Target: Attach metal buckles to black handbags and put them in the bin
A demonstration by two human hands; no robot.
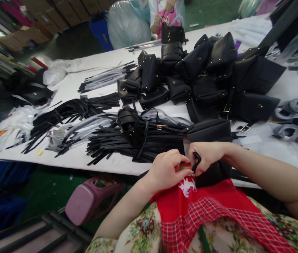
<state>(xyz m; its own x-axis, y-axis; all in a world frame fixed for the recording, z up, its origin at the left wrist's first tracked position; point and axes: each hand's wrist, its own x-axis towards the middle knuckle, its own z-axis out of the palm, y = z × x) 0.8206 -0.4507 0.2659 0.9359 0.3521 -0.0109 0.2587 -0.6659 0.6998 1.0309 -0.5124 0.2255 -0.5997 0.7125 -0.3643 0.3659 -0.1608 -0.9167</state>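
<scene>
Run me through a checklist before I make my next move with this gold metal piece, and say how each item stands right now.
1. Left hand gripping the gold metal piece: ok, it is pinched between thumb and forefinger.
2. Right hand gripping the black strap: ok, a bent part shows at the thumb side.
3. Strap and metal piece properly joined: cannot tell, the hands cover the spot.
4. Free room just beyond the hands: not ok, black strips and a black bag crowd the table.
5. Co-worker's hands well apart from yours: ok, they are across the table.
</scene>
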